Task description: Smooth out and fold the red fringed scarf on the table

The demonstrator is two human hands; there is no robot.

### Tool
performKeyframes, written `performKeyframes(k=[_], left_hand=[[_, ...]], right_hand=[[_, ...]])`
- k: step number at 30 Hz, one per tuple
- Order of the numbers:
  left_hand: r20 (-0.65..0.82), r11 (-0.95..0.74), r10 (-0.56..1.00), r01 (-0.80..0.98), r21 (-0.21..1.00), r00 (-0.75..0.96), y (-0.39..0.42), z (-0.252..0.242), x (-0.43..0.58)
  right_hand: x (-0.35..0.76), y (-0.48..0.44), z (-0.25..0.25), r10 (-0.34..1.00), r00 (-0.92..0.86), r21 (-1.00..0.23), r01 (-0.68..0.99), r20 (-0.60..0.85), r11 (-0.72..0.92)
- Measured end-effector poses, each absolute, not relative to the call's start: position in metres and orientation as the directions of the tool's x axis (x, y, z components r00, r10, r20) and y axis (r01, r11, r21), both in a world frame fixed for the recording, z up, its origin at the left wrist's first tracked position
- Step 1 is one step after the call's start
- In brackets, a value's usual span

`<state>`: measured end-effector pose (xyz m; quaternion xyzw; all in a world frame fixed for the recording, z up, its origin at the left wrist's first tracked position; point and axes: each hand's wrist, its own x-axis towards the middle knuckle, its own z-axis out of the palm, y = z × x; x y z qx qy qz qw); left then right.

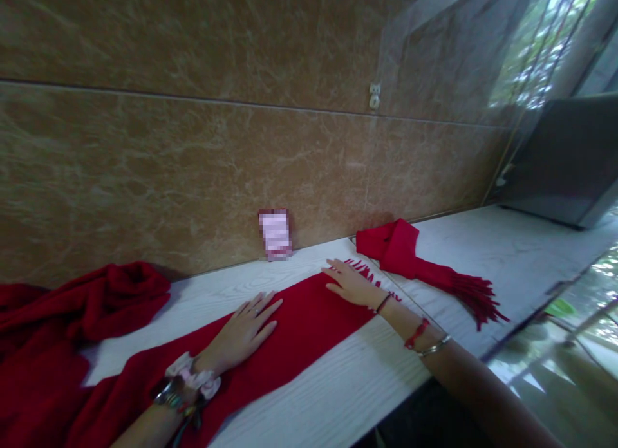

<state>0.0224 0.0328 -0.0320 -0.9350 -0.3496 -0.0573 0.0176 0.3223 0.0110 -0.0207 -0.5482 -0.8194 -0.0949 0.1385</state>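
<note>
A red scarf [309, 332] lies spread along the white tabletop, its fringe pointing away to the right. My left hand [246, 332] rests flat on the scarf's middle, fingers apart. Near the fringed end, my right hand [352, 284] lies palm down on the cloth with its fingers stretched out. Toward the left, the scarf runs into loose folds and a bunched heap of red cloth [111, 300]. Beyond my right hand sits a second red scarf [410, 252], folded over itself, with its tassels [476, 293] fanned out.
A small card or packet [276, 235], blurred out, leans against the brown marbled wall [193, 165]. On the right stands a dark box-shaped appliance [560, 158]. The white tabletop [328, 396] ends at an edge on the right, with a bright window above.
</note>
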Motion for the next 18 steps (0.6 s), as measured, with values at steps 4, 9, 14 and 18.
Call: performKeyframes(k=[4, 9, 14, 18], left_hand=[[0.099, -0.744, 0.666, 0.667, 0.019, 0.740, 0.032, -0.030, 0.023], [0.084, -0.741, 0.670, 0.671, 0.019, 0.738, 0.031, -0.028, 0.024], [0.071, -0.736, 0.676, 0.677, 0.011, 0.733, 0.030, -0.026, 0.025], [0.072, -0.736, 0.675, 0.677, 0.001, 0.734, 0.032, -0.028, 0.025]], right_hand=[[0.332, 0.013, -0.031, 0.915, -0.353, -0.008, 0.932, 0.196, 0.362], [0.346, 0.008, -0.015, 0.957, -0.140, 0.038, 0.990, 0.253, 0.134], [0.311, -0.019, -0.011, 0.896, -0.333, 0.015, 0.939, 0.293, 0.344], [0.313, -0.036, -0.023, 0.927, -0.343, -0.015, 0.937, 0.153, 0.349]])
